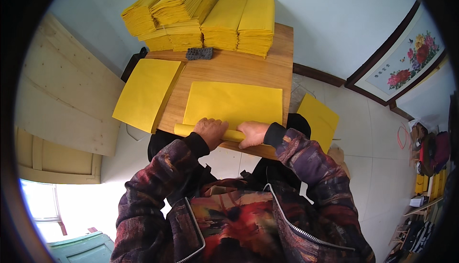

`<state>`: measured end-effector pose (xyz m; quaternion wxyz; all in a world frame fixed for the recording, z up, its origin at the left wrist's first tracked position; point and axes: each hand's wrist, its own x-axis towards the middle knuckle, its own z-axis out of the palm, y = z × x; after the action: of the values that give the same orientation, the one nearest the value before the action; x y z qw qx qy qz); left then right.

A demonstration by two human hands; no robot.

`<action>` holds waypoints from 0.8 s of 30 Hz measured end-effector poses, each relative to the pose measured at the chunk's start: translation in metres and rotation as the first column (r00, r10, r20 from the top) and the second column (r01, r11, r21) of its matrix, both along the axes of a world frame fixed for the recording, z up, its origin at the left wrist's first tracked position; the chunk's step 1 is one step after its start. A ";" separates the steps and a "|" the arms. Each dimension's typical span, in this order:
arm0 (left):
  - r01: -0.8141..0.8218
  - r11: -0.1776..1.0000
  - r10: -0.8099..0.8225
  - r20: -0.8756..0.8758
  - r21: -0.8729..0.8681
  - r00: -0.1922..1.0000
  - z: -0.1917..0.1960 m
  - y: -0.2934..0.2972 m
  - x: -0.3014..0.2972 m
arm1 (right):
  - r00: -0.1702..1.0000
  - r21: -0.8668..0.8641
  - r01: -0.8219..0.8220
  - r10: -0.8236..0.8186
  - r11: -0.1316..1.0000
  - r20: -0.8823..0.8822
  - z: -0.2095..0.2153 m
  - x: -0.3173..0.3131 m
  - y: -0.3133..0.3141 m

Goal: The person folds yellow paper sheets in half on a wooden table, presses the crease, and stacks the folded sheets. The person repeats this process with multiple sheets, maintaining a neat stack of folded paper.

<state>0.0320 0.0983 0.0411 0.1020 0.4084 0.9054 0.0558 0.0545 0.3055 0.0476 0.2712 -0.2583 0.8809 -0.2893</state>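
A yellow paper sheet [233, 101] lies flat on the wooden table in front of me, its near edge curled into a roll [183, 129]. My left hand [211, 132] is closed over the left part of that roll, fingers bent on top. My right hand [253, 134] grips the roll just to the right, thumb and fingers around it; some fingertips are hidden. A flat stack of yellow sheets [147, 91] rests at the table's left edge. Both hands are close together at the near edge of the table.
Folded yellow paper bundles [222, 16], some tied, are piled at the table's back. A dark grey cloth-like piece [199, 53] lies before them on the wooden table [282, 62]. More yellow sheets [318, 120] sit lower right. A framed flower picture [406, 57] leans at right.
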 end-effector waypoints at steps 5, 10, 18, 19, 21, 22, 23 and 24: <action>0.141 0.990 -0.104 0.543 -0.028 0.834 0.004 -0.001 -0.023 | 0.836 0.175 0.191 -0.067 0.966 -0.545 -0.005 0.034 -0.010; 0.017 0.995 -0.005 0.121 -0.095 0.993 0.001 -0.004 -0.011 | 0.989 0.076 0.034 -0.023 0.997 -0.143 -0.004 0.009 -0.007; 0.046 0.999 -0.042 0.596 0.009 0.802 0.001 -0.013 -0.027 | 0.810 0.209 0.256 -0.091 0.944 -0.580 -0.003 0.040 -0.015; 0.079 0.997 -0.070 0.554 0.007 0.829 0.003 -0.012 -0.030 | 0.798 0.228 0.274 -0.088 0.934 -0.597 -0.003 0.041 -0.015; 0.051 0.982 -0.001 0.266 -0.179 0.964 0.004 -0.011 -0.022 | 0.928 0.187 0.172 -0.095 0.967 -0.360 -0.003 0.031 -0.013; 0.028 0.988 -0.006 0.139 -0.154 0.990 0.005 -0.011 -0.018 | 0.971 0.120 0.093 -0.064 0.988 -0.230 -0.001 0.023 -0.009; 0.019 0.994 -0.018 0.013 -0.108 1.000 0.005 -0.010 -0.013 | 0.996 0.080 0.034 -0.027 0.996 -0.082 0.000 0.018 -0.005; 0.015 0.998 -0.022 -0.113 -0.060 0.993 0.004 -0.011 -0.007 | 0.995 0.074 0.010 -0.003 0.997 -0.104 0.001 0.017 -0.001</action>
<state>0.0246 0.0878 0.0453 0.0629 0.4162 0.9071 0.0045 0.0714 0.3044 0.0482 0.2337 -0.2598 0.9048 -0.2433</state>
